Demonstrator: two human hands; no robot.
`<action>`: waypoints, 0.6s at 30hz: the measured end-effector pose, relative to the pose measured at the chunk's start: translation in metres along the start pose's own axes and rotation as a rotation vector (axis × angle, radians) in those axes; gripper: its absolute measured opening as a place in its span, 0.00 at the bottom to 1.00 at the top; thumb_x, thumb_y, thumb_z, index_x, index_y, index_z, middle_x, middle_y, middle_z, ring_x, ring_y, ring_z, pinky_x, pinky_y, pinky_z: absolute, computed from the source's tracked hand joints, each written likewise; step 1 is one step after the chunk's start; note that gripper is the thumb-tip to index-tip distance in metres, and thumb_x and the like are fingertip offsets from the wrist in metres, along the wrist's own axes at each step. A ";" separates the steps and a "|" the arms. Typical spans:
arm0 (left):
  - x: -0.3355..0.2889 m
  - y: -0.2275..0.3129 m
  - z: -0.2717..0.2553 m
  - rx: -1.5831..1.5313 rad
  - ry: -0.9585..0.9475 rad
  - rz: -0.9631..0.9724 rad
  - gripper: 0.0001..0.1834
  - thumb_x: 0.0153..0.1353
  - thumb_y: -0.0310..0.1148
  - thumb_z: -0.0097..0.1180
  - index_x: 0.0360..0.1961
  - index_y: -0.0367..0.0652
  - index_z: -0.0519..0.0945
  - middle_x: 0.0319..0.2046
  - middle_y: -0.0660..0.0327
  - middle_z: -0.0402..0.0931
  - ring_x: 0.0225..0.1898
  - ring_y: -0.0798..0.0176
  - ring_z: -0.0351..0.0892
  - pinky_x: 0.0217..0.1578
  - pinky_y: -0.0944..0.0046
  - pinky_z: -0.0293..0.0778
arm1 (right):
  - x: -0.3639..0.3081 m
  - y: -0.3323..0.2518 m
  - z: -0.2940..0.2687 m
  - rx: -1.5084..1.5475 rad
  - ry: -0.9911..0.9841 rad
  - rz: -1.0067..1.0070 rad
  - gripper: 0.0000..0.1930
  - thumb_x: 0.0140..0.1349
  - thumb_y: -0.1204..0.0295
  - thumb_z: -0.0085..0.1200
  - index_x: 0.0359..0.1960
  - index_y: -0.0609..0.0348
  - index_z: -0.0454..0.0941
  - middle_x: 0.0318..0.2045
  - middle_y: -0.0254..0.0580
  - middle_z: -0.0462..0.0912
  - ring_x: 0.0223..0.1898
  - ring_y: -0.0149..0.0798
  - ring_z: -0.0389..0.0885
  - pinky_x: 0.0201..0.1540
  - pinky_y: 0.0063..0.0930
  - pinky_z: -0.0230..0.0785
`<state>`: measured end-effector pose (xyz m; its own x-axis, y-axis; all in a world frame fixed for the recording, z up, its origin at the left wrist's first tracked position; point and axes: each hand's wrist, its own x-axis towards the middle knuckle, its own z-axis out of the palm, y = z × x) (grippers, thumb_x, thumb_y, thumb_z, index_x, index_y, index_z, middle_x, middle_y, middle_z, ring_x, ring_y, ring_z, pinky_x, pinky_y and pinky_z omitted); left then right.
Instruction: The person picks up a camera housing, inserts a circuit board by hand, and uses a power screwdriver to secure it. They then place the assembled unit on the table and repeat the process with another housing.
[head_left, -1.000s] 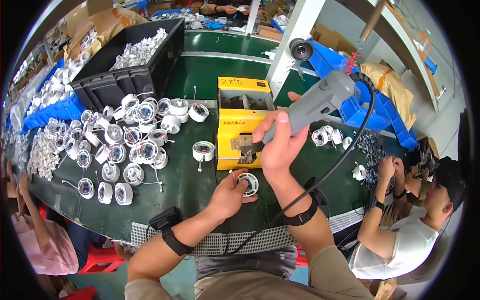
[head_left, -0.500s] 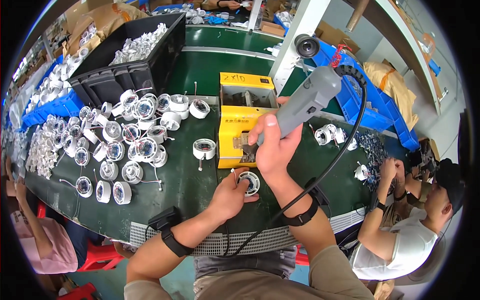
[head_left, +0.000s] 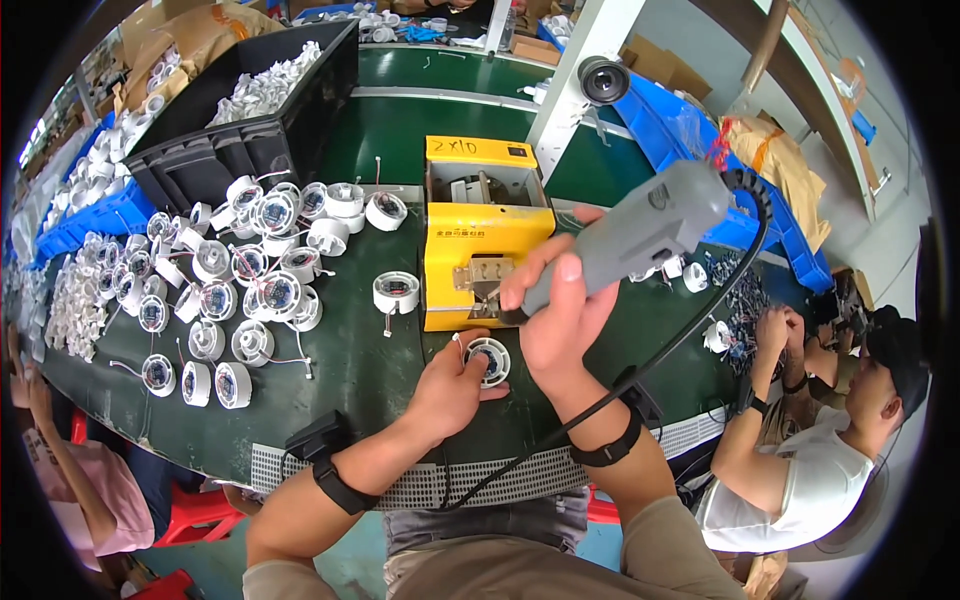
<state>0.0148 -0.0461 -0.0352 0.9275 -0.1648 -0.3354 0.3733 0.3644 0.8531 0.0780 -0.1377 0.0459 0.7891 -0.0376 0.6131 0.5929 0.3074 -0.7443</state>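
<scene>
While a heap of round white housings [head_left: 235, 290] waits at the left, the left hand [head_left: 450, 385] fingers pin one round housing [head_left: 488, 360] flat on the green tabletop [head_left: 350, 370], steadying it under the grey electric screwdriver [head_left: 640, 235] gripped tight in the right hand [head_left: 560, 320], beside the yellow box [head_left: 480, 235]

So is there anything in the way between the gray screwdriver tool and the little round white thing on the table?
Nothing visible. The right hand holds the gray electric screwdriver with its tip just above the round white housing, which the left hand steadies on the green table. The yellow box sits behind, not between.
</scene>
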 end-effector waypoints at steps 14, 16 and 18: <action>0.001 0.001 0.000 0.081 0.046 0.015 0.18 0.68 0.25 0.38 0.58 0.32 0.64 0.45 0.54 0.73 0.41 0.61 0.79 0.43 0.64 0.82 | 0.015 0.015 0.010 -0.119 0.043 -0.019 0.20 0.67 0.65 0.42 0.55 0.64 0.56 0.18 0.39 0.69 0.15 0.31 0.68 0.21 0.24 0.66; 0.002 0.001 0.000 0.075 0.043 0.016 0.18 0.68 0.24 0.38 0.58 0.32 0.64 0.45 0.54 0.73 0.41 0.61 0.79 0.43 0.64 0.82 | 0.016 0.015 0.010 -0.113 0.039 -0.014 0.20 0.67 0.65 0.42 0.55 0.64 0.56 0.18 0.39 0.69 0.15 0.31 0.68 0.21 0.24 0.66; 0.001 0.002 0.000 0.091 0.047 0.024 0.18 0.67 0.24 0.38 0.58 0.32 0.65 0.45 0.54 0.72 0.41 0.62 0.79 0.43 0.63 0.82 | 0.015 0.015 0.009 -0.097 0.034 -0.037 0.20 0.67 0.66 0.41 0.55 0.64 0.56 0.18 0.40 0.69 0.15 0.32 0.68 0.21 0.25 0.65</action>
<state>0.0167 -0.0459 -0.0340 0.9369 -0.1133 -0.3306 0.3494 0.2831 0.8932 0.0978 -0.1254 0.0461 0.7704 -0.0799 0.6326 0.6332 0.2118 -0.7444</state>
